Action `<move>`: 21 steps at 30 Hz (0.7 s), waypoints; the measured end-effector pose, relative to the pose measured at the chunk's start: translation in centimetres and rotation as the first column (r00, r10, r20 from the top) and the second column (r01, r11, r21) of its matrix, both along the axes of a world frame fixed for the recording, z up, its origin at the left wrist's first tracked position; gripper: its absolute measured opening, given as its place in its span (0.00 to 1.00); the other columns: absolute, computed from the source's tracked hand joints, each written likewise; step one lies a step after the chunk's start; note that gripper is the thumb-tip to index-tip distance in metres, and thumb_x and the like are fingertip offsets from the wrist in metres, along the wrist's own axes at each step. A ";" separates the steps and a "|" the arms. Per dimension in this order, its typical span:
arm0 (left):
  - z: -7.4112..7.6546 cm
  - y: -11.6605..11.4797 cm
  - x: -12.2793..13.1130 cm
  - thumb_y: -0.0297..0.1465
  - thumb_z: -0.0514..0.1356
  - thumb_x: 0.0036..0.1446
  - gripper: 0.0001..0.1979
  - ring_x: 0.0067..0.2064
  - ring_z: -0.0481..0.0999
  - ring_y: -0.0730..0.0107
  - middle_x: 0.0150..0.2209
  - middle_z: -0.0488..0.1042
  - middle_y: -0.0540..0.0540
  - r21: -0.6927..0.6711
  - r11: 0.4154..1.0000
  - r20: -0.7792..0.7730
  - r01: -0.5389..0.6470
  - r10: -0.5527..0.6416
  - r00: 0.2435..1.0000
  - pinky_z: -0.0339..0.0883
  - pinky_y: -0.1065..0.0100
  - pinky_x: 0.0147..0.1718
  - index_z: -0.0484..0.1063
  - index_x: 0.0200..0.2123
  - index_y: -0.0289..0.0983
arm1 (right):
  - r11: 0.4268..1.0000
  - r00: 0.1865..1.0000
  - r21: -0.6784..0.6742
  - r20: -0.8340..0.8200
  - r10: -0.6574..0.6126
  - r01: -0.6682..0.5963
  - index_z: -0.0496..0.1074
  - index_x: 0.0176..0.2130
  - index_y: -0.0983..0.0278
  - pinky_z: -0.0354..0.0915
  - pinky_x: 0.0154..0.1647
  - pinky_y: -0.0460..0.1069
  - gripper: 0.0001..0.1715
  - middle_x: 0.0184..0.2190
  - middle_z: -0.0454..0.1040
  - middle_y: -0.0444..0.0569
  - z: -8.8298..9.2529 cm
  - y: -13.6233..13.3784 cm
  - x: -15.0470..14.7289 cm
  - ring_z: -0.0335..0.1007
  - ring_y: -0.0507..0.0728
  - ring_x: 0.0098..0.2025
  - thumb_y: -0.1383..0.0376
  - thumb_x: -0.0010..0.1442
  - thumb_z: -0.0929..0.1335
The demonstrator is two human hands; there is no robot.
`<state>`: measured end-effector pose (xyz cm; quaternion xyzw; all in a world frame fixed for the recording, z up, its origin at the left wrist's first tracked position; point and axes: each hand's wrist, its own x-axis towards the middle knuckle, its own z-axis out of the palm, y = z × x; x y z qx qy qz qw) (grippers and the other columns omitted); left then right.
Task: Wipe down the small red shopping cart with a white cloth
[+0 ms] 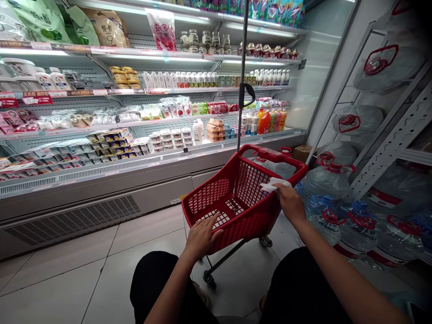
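A small red shopping cart (249, 225) with a perforated basket stands on the floor in front of my knees. At the near side of its basket, my left hand (201, 236) rests on the rim with its fingers spread, holding nothing loose. On the right, my right hand (290, 202) has its fingers closed on a white cloth (275, 184), which lies over the cart's upper right rim below the handle. Part of the cloth is hidden under the fingers. The basket's visible inside shows only its red grid.
Beyond the cart stands an open refrigerated shelf (162, 168) with dairy goods. Large water bottles (327, 225) crowd the right side beside a white metal rack (388, 139). A dark pole (243, 54) with a handle rises behind the cart.
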<state>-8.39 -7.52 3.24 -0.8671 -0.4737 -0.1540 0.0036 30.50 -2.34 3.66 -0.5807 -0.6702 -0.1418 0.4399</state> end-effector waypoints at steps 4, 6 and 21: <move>-0.3 -0.2 0.7 0.49 0.47 0.74 0.32 0.61 0.75 0.59 0.63 0.74 0.44 -0.010 1.000 0.008 -0.010 0.010 1.000 0.67 0.56 0.61 0.51 0.74 0.44 | 0.996 0.995 -0.023 -0.045 0.088 -0.089 0.76 0.53 0.61 0.69 0.56 0.60 0.22 0.50 0.80 0.54 -0.9 -0.2 -2.9 0.75 0.65 0.52 0.65 0.71 0.57; -0.4 -0.3 1.0 0.48 0.47 0.74 0.31 0.61 0.75 0.59 0.64 0.73 0.43 0.003 1.000 0.022 -0.008 0.008 1.000 0.67 0.56 0.61 0.51 0.74 0.45 | 0.993 0.993 -0.029 -0.052 0.109 -0.111 0.76 0.53 0.60 0.70 0.55 0.59 0.22 0.49 0.80 0.54 -1.3 -0.5 -4.7 0.75 0.64 0.51 0.66 0.70 0.57; -1.1 -0.2 1.5 0.43 0.49 0.74 0.33 0.62 0.74 0.61 0.65 0.72 0.42 0.022 0.999 0.062 -0.031 0.030 0.998 0.66 0.59 0.60 0.45 0.75 0.42 | 0.852 0.861 -0.134 -0.129 0.492 -0.507 0.73 0.54 0.57 0.73 0.53 0.51 0.22 0.50 0.81 0.47 -3.3 -6.4 -18.3 0.78 0.57 0.52 0.73 0.69 0.59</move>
